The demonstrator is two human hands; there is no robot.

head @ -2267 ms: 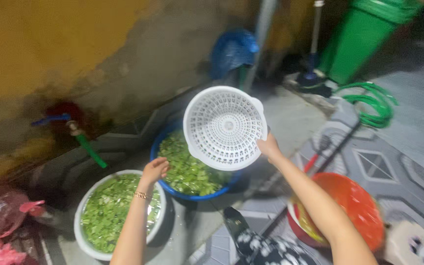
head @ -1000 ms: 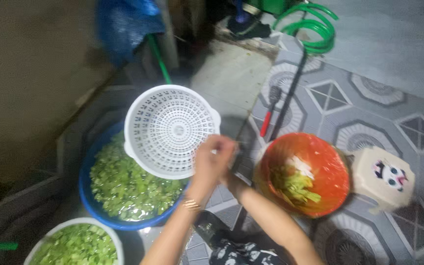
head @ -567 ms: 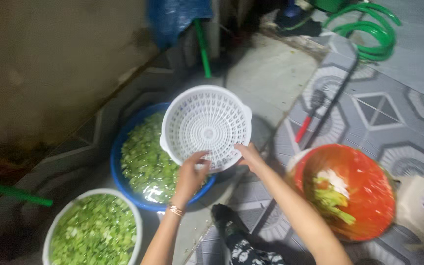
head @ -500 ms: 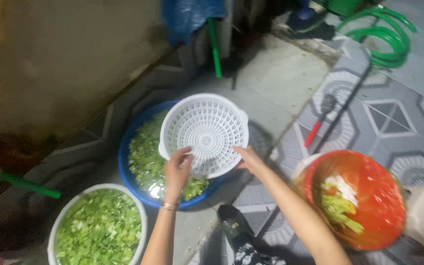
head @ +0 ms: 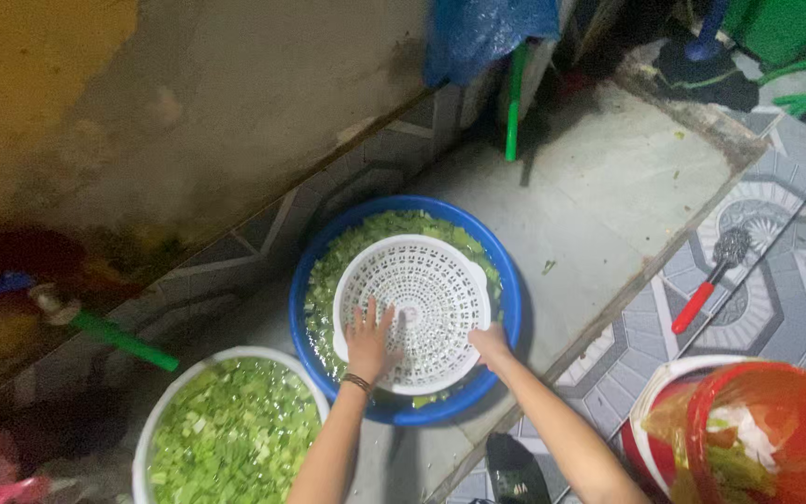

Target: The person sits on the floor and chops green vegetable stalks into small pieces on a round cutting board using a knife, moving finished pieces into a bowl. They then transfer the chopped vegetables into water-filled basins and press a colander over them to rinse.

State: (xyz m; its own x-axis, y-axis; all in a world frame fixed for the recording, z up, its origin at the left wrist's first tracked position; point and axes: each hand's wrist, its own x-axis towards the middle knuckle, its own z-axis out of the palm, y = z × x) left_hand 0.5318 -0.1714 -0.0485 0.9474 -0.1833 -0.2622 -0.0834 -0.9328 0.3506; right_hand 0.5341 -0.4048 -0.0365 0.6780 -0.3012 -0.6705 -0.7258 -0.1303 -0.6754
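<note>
Tiled floor by stained wall: blue basin centre, white basin at 7 o'clock. Left hand flat, fingers spread, inside colander; right hand grips its rim.

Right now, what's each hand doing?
Left hand: open, flat inside the white colander.
Right hand: gripping the colander's rim.

No packages, labels, signs, screens visible
</note>
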